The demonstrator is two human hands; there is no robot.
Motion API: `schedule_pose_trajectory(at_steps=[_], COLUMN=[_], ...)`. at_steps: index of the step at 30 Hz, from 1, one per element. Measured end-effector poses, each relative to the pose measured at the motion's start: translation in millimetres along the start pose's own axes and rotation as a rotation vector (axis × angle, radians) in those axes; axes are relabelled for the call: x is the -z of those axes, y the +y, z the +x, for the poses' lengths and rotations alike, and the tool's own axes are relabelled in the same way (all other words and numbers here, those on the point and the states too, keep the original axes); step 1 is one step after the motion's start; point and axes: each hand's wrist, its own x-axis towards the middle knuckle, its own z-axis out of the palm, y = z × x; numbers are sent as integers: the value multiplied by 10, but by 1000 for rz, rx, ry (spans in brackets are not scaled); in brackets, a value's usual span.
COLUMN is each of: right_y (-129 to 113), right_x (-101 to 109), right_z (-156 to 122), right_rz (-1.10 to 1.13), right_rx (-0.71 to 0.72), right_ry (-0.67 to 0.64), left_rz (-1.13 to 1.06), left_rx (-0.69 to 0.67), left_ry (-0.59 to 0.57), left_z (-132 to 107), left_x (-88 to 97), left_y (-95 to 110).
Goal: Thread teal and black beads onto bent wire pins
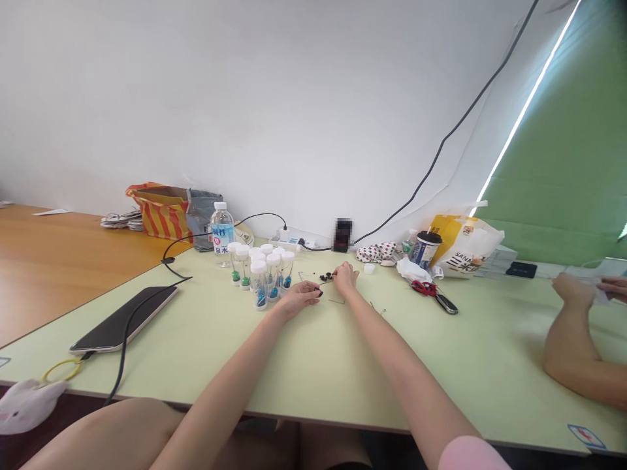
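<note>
Both my arms reach out over a pale green table (304, 365). My left hand (300, 297) is curled, its fingers pinched on a small dark piece near a thin wire. Just beyond it, my right hand (345, 277) pinches at a little cluster of small black parts (326, 277) on the table. Whatever each hand holds is too small to name. A group of several clear vials with white caps (262, 269), with blue and green bits at the bottom, stands just left of my left hand.
A phone on a cable (125, 320) lies at the left. A water bottle (222, 236), a striped bag (161, 212) and a power strip (294, 240) line the wall. Red-handled scissors (431, 292), a cup (425, 248) and a bag (463, 245) sit right. Another person's arm (578, 339) rests far right.
</note>
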Motion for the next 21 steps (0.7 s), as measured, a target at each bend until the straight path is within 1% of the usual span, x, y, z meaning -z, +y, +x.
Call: schedule_pose_trajectory(at_steps=[4,7,9,11,13,15,17,18,21], right_y=[83,159,193,200,177,132,82,61,23], right_x=[36,96,132,155,166,175,188,197,228], right_z=[-73,-199,-335,-498,-653,-771,-844,-866,-909], right_rz=[80,289,470,625,764,938,1071,1102,1068], right_rx=[84,101,59,-14,-96,-122,-69,-30,81], right_ry=[79,100,61,3,-32,-64,-105,-125,-148], left_rz=[10,10,9,1,-5,-5,-8,-13,-15], left_rx=[12,15,21,25,25,29,37,39,42], left_ry=[3,-8,-17,-20,-22,-37,-59,-67,-72], left_z=[-4,4,9,13,16,20,27,31,43], left_x=[-6,-11,-14,-10,5,30,59,72,97], left_y=[0,-8,-13,-15,-17,-22,-31,-38,-58])
